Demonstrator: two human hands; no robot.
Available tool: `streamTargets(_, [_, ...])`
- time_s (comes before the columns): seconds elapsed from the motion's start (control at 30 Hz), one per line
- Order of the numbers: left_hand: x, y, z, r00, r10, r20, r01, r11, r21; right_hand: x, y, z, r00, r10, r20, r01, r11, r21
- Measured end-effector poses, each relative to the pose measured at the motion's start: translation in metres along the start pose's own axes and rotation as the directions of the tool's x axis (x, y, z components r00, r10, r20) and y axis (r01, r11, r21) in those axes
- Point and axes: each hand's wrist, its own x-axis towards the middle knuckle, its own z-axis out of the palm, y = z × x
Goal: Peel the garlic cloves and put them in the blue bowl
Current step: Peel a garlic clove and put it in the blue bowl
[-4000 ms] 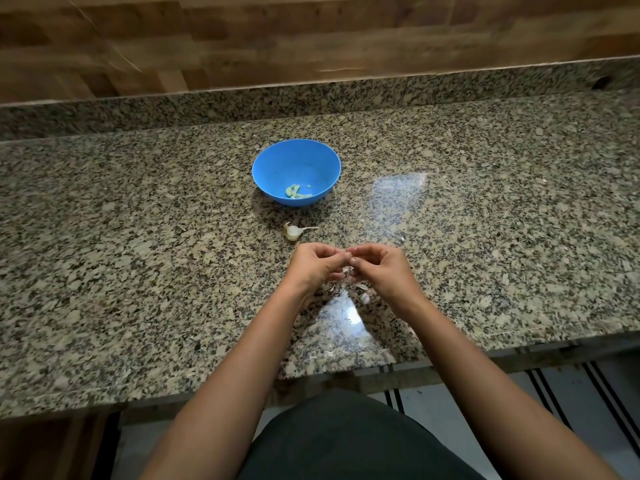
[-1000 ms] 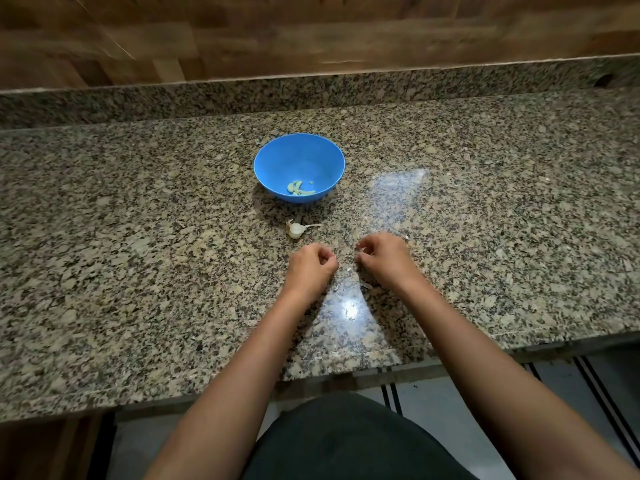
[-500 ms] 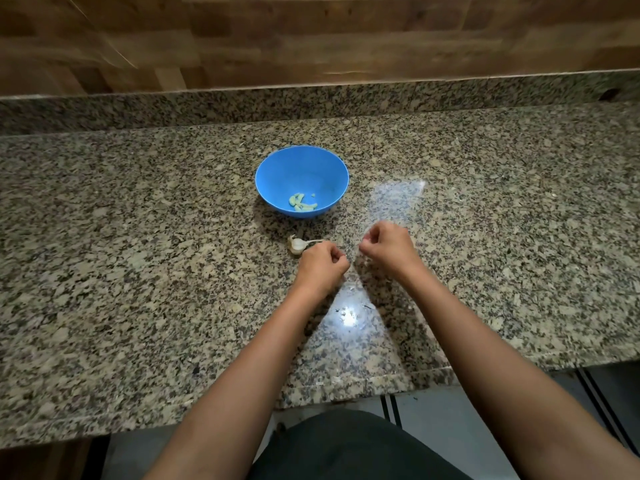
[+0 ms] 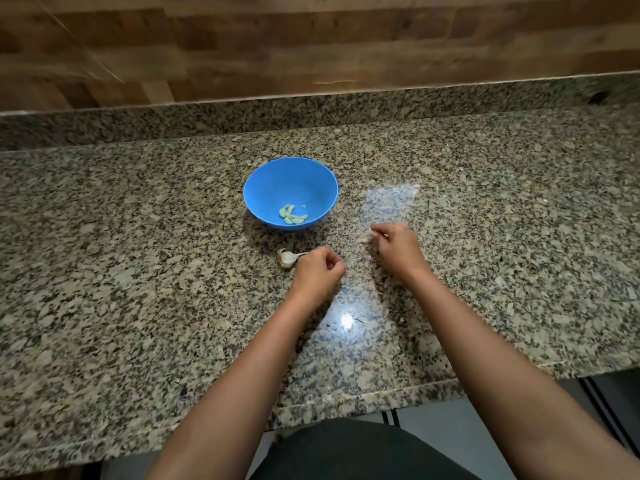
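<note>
The blue bowl (image 4: 294,178) stands on the granite counter and holds several peeled garlic cloves (image 4: 292,216). Just in front of it lies a leftover garlic piece with a dry stem (image 4: 286,258). My left hand (image 4: 318,271) is curled into a fist right beside that piece, and nothing shows in it. My right hand (image 4: 394,247) hovers to the right of the bowl, its fingertips pinched on a small pale garlic clove (image 4: 363,240), which is blurred.
A granite counter (image 4: 138,271) runs the full width, with a raised granite lip and a wooden wall (image 4: 311,46) behind. Small bits of garlic skin lie near the glare spot (image 4: 346,320). The counter's front edge is close to my body.
My hands came apart and moved forward toward the bowl. The right hand carried the pale clove up to the bowl's right side, and the left fist stopped next to the garlic piece.
</note>
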Motion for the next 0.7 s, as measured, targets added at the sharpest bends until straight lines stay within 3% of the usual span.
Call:
streamTargets(0.1, [-0.006, -0.002, 0.000, 0.999, 0.035, -0.009, -0.036, 0.999, -0.021, -0.018, 0.011, -0.009, 0.996, 0.011, -0.091, -0.003, 0.996, 0.088])
streamTargets(0.17, [-0.012, -0.007, 0.001, 0.996, 0.075, -0.040, -0.076, 0.997, -0.014, -0.037, 0.017, -0.010, 0.996, -0.011, -0.089, 0.016, 0.999, 0.050])
streamTargets(0.3, [-0.029, -0.024, 0.005, 0.973, 0.205, -0.104, -0.197, 0.977, 0.083, -0.077, 0.032, 0.000, 0.992, -0.129, 0.005, 0.128, 0.972, -0.195])
streamTargets(0.37, [-0.038, -0.034, 0.007, 0.961, 0.255, -0.108, -0.244, 0.964, 0.109, -0.094, 0.034, 0.009, 0.981, -0.154, 0.118, 0.182, 0.939, -0.292])
streamTargets(0.5, [-0.045, -0.043, 0.009, 0.948, 0.283, -0.147, -0.269, 0.957, 0.108, -0.094, 0.038, 0.028, 0.960, -0.068, 0.271, 0.233, 0.733, -0.640])
streamTargets(0.6, [-0.043, -0.039, 0.007, 0.952, 0.267, -0.152, -0.254, 0.962, 0.101, -0.068, 0.030, 0.037, 0.957, -0.082, 0.278, 0.247, 0.728, -0.639])
streamTargets(0.7, [-0.045, -0.039, 0.003, 0.954, 0.259, -0.149, -0.248, 0.965, 0.084, -0.055, 0.019, 0.039, 0.920, -0.191, 0.342, 0.361, 0.753, -0.550])
